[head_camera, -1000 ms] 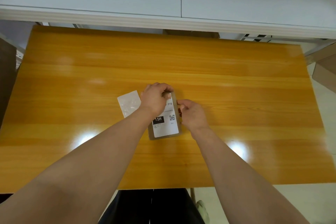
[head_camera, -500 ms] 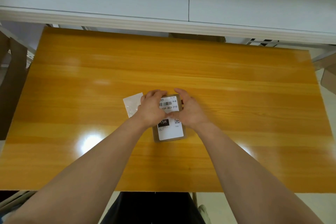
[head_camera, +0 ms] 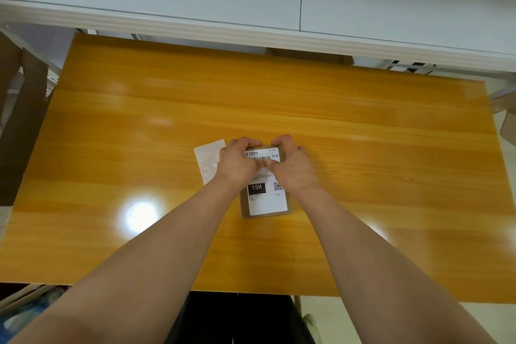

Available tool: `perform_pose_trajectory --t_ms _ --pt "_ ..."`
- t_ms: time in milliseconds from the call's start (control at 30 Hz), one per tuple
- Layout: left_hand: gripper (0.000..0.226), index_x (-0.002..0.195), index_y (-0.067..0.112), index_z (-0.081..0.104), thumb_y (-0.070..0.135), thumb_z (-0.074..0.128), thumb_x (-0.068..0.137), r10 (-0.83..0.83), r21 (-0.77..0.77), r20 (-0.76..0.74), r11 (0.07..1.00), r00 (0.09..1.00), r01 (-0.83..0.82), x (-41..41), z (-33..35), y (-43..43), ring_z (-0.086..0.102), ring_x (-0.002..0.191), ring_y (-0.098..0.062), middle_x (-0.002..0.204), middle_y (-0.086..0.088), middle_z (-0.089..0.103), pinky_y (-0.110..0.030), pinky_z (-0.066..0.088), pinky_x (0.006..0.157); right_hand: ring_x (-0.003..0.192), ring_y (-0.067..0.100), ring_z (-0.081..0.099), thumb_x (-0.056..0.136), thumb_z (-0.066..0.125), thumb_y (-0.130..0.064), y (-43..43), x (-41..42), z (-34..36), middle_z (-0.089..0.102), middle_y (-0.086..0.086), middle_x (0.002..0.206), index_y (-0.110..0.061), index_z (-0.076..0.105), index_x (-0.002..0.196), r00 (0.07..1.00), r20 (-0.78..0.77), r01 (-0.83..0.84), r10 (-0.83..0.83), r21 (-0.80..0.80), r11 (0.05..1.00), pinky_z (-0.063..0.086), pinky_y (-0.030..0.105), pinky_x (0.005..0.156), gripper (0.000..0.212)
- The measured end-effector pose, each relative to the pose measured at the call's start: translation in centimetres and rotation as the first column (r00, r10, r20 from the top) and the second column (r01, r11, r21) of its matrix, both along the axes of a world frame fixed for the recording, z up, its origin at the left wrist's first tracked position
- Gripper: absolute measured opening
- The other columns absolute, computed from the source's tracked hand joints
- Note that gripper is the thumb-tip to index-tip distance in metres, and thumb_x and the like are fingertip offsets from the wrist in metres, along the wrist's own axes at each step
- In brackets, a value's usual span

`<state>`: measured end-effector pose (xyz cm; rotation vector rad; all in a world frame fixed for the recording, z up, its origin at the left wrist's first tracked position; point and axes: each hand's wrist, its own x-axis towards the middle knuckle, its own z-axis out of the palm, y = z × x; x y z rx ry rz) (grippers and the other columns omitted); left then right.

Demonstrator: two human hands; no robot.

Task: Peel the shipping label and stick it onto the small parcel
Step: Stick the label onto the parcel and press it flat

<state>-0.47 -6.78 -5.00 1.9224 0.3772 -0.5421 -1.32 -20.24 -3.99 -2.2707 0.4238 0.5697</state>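
A small flat brown parcel (head_camera: 244,212) lies on the wooden table (head_camera: 377,153), a little left of centre. A white shipping label (head_camera: 268,202) with a barcode, a QR code and a black "15H" block covers most of its top face. My left hand (head_camera: 237,160) grips the parcel's far left corner, fingers curled over the edge. My right hand (head_camera: 294,169) grips the far right corner the same way. Both thumbs press on the label's middle and touch each other. The hands hide the label's centre strip.
The peeled glossy backing sheet (head_camera: 207,159) lies flat on the table just left of the parcel, partly under my left wrist. A white cabinet ledge (head_camera: 251,33) runs along the table's far side. Brown cardboard (head_camera: 25,109) stands off the left edge.
My right hand moved from the parcel's right edge up to its far right corner. Both thumbs came together on the middle of the label. The parcel stayed in place.
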Motion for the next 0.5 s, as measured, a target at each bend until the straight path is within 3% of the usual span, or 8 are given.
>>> perform_pose_trajectory --t_ms 100,200,367,500 --pt "0.029 0.081 0.051 0.064 0.022 0.065 0.073 0.087 -0.061 -0.011 0.994 0.996 -0.088 -0.3 0.0 -0.6 0.062 0.108 -0.028 0.113 0.003 0.058 -0.049 0.055 0.089 0.087 0.028 0.058 0.099 0.042 -0.027 0.3 0.0 -0.4 0.045 0.007 0.104 -0.032 0.049 0.116 0.998 0.023 0.062 -0.061 -0.004 0.998 0.052 0.038 0.076 0.019" --pt "0.033 0.077 0.065 0.060 0.032 0.059 0.072 0.104 -0.025 0.034 0.994 0.994 -0.103 -0.7 -0.6 -1.0 0.059 0.110 -0.030 0.108 0.012 0.056 -0.052 0.053 0.090 0.097 0.031 0.054 0.101 0.035 -0.029 0.6 -0.2 -0.7 0.044 0.008 0.105 -0.030 0.048 0.117 0.997 0.037 0.075 -0.074 -0.014 0.997 0.046 0.037 0.075 0.020" --pt "0.016 0.078 0.045 0.065 0.035 0.054 0.084 0.144 -0.036 0.038 0.989 0.989 -0.142 -0.5 -0.5 -1.2 0.060 0.107 -0.028 0.110 0.003 0.063 -0.052 0.051 0.092 0.104 0.032 0.050 0.101 0.036 -0.031 0.7 -0.5 -0.7 0.046 0.012 0.110 -0.030 0.047 0.117 0.996 0.048 0.077 -0.076 -0.011 0.997 0.050 0.042 0.084 0.019" --pt "0.021 0.104 0.021 0.070 0.021 0.049 0.099 0.118 -0.134 -0.024 0.984 0.993 -0.120 0.0 0.6 -0.9 0.064 0.104 -0.031 0.113 -0.010 0.068 -0.047 0.054 0.091 0.102 0.030 0.056 0.097 0.047 -0.042 0.2 -0.8 -0.2 0.045 0.008 0.110 -0.032 0.045 0.119 0.996 0.020 0.084 -0.084 0.012 0.996 0.049 0.039 0.084 0.024"
